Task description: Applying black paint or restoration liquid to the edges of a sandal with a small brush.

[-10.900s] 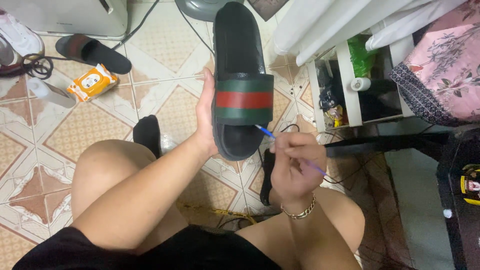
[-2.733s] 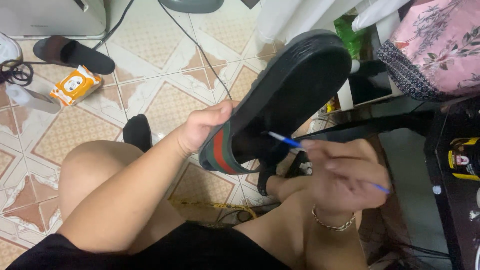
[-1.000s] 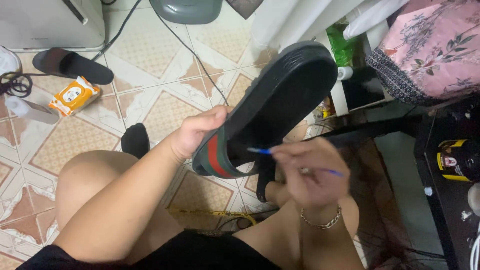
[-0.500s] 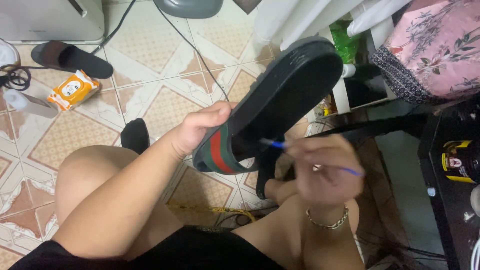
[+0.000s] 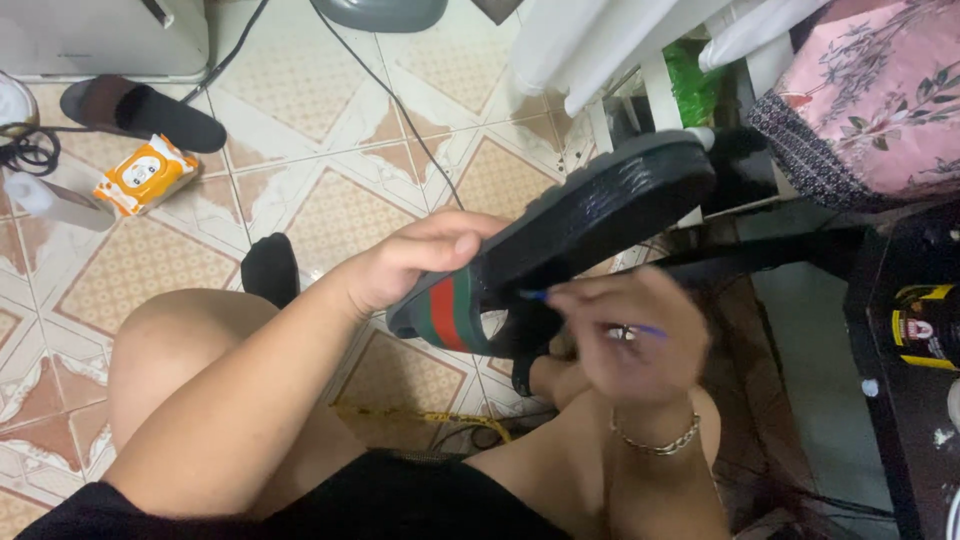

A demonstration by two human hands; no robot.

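Note:
My left hand (image 5: 415, 262) grips a black slide sandal (image 5: 600, 205) at its green and red striped strap (image 5: 448, 315) and holds it tilted, sole side up, with the far end raised to the right. My right hand (image 5: 625, 335) is blurred just below the sandal and pinches a thin blue stick (image 5: 535, 296) whose tip points at the sandal's underside near the strap. A chain bracelet (image 5: 655, 443) circles my right wrist. Both bare knees fill the lower part of the view.
A second black sandal (image 5: 150, 112) lies on the tiled floor at the upper left beside an orange wipes packet (image 5: 145, 175) and a white appliance (image 5: 100, 35). A black sock (image 5: 268, 268) lies by my left knee. Cables, a white shelf and floral fabric (image 5: 880, 90) stand to the right.
Over the earlier frames the sandal has been turned from flat and upright to tilted with its sole showing. In the last second my right hand has moved slightly left under the sandal with the blue stick.

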